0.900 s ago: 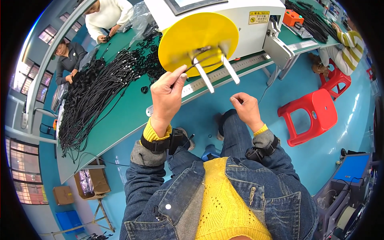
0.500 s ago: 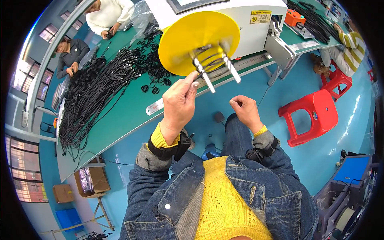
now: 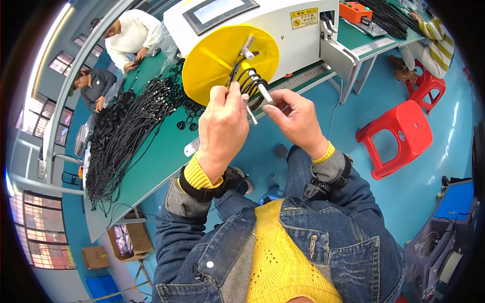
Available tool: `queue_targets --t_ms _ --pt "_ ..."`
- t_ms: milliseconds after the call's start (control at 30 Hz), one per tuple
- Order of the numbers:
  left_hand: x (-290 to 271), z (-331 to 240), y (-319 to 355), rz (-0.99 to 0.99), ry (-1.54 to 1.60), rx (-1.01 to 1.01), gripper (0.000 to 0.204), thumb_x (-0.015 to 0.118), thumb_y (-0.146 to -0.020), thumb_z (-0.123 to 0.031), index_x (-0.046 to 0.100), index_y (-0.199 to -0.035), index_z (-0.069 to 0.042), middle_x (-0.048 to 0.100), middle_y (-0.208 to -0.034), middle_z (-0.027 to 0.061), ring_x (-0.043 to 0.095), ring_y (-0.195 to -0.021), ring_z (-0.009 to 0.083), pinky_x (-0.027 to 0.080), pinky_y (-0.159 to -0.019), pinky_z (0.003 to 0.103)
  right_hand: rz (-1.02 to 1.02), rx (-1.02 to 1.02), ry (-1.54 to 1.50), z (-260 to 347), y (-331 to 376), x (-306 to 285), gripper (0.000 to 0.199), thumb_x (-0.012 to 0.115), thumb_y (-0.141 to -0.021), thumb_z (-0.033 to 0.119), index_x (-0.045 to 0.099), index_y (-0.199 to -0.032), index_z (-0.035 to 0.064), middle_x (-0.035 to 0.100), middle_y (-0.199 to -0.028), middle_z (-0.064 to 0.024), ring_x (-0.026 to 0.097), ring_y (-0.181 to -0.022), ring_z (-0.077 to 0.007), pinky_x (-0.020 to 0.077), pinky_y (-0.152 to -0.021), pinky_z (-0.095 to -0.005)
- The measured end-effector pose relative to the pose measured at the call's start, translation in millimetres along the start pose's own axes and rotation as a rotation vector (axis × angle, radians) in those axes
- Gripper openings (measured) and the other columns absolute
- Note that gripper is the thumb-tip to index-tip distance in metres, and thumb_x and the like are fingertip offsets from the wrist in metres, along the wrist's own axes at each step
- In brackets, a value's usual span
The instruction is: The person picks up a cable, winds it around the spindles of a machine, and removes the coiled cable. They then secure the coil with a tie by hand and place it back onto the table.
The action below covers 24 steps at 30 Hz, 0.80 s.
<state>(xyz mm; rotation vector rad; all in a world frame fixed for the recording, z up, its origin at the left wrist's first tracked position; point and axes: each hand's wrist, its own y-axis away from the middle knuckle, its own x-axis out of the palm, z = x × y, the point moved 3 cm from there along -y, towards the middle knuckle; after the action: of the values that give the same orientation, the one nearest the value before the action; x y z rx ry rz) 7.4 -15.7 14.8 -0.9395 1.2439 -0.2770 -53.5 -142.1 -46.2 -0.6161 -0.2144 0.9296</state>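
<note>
A yellow disc (image 3: 207,65) on the front of a white machine carries bright metal pegs (image 3: 264,93). A black cable (image 3: 256,84) is wound in several loops around a peg. My left hand (image 3: 222,121) is closed at the left of the loops, its fingertips pinching the cable; a thin silvery rod (image 3: 252,115) sticks out beside it. At the right of the loops, my right hand (image 3: 297,118) has thumb and bent fingers drawn together by the peg's tip, closed on the loops' edge. The fingers partly hide what lies between them.
Heaps of black cables (image 3: 136,116) cover the green table (image 3: 118,194) at the left. Two co-workers sit beyond it, another at the far right. A red stool (image 3: 399,136) stands right; cardboard boxes (image 3: 144,240) stand lower left. An orange box (image 3: 356,11) sits beyond the machine.
The disc, blurred by turning before, now shows its pegs in another position with the cable coiled. My right hand has risen to the loops, and my left hand has moved in beside them.
</note>
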Motion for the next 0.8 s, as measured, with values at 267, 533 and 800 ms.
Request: queue_targets --t_ms 267,533,800 --pt "-6 -15 -7 -0.030 -0.096 0.181 0.027 0.063 -0.072 -0.007 0.059 -0.098 -0.001 0.047 -0.075 0.0087 0.051 -0.066 0.0248 0.044 -0.057 0.033 0.090 0.237 -0.065 -22 -6 8 0.010 0.061 -0.083 0.009 0.059 -0.084 -0.0003 0.058 -0.070 -0.0005 0.051 -0.057 -0.0049 0.0443 -0.051 -0.0199" --pt "-7 -14 -12 -0.040 0.063 0.137 0.011 0.064 -0.069 -0.006 0.058 -0.078 -0.005 0.046 -0.070 0.0078 0.050 -0.065 0.0249 0.041 -0.056 0.034 -0.062 0.316 -0.501 -27 -3 10 0.006 0.059 -0.084 0.006 0.057 -0.083 0.0009 0.062 -0.073 -0.0041 0.060 -0.066 -0.0093 0.0507 -0.057 -0.0212" --pt "-3 -14 -14 -0.037 0.167 0.104 0.009 0.064 -0.068 -0.006 0.056 -0.072 -0.006 0.046 -0.068 0.0077 0.050 -0.063 0.0255 0.040 -0.057 0.036 0.096 0.299 -0.808 -39 -12 12 0.004 0.058 -0.084 0.004 0.056 -0.084 0.0009 0.061 -0.074 -0.0039 0.061 -0.068 -0.0091 0.0520 -0.060 -0.0222"
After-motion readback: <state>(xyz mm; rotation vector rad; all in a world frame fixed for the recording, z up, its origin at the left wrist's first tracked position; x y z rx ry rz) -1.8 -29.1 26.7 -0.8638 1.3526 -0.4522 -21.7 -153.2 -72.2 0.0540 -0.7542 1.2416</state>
